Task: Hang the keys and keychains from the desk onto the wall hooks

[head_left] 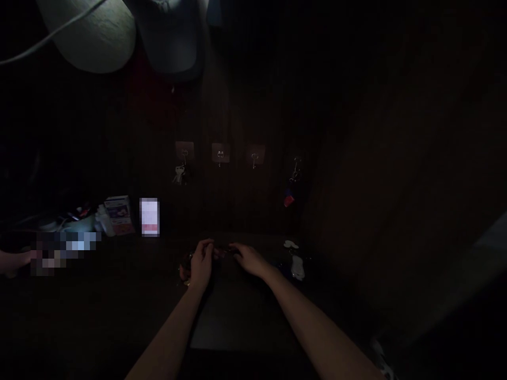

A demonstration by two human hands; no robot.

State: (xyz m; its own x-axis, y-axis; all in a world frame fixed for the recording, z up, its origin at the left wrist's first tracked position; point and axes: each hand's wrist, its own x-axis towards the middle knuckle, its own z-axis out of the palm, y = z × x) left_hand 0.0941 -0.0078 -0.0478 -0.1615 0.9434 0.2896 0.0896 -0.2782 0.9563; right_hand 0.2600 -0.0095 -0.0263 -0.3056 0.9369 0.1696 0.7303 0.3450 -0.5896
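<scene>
In dim light, my left hand [202, 266] is over the dark tabletop with its fingers curled together. My right hand [250, 258] faces it a short way off, thumb and fingers closed in a pinch. Small dark reddish bits [220, 253] show between the fingertips, too dim to name. Against the outer side of my left hand lies a brownish-orange clump [184, 270] with shiny bits. To the right of my right hand are a white oblong object [297, 267] and a smaller white curved piece [291, 244].
Adhesive hooks [221, 154] line the dark back panel. Keys [179, 174] hang on the left one, a red-and-blue tag [289, 198] on the right. A lit screen [149, 216] and a small box [119, 214] stand left. Caps [168, 42] hang above. Another person's forearm [13, 262] enters at left.
</scene>
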